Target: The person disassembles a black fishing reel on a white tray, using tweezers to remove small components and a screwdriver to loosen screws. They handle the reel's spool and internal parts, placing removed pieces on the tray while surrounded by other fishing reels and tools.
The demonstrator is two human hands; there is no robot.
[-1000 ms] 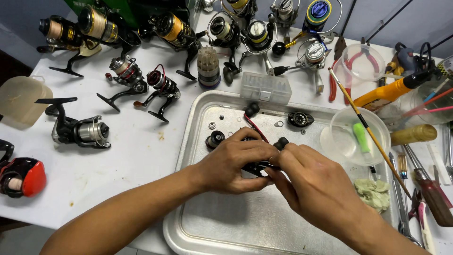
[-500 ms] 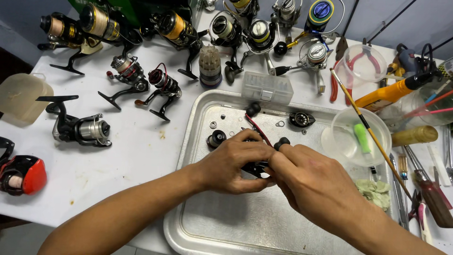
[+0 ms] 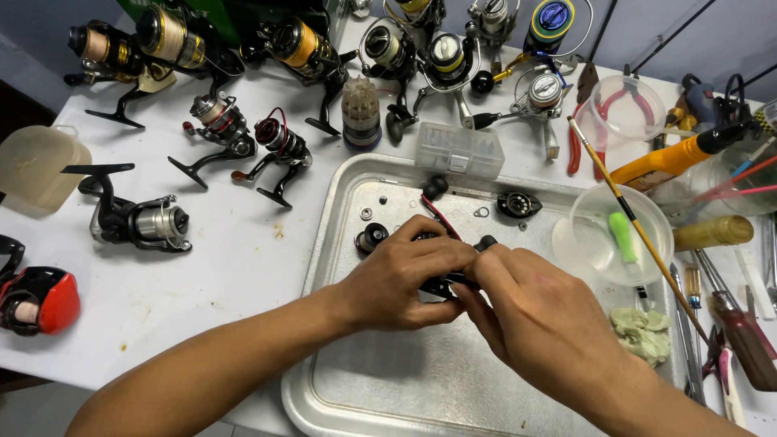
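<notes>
White table (image 3: 243, 267) under even light; grey-blue wall (image 3: 672, 32) behind, perhaps painted

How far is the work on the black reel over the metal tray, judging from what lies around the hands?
Done: small parts already lie loose on the metal tray, among them a black side cover, a washer and a dark round part. In hand: the left hand and right hand both grip the black reel. Left: those parts are not yet on the reel.

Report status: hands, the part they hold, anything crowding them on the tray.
Left hand and right hand both closed on small black reel part, over metal tray. Loose small parts just beyond the fingers; none touching.
</notes>
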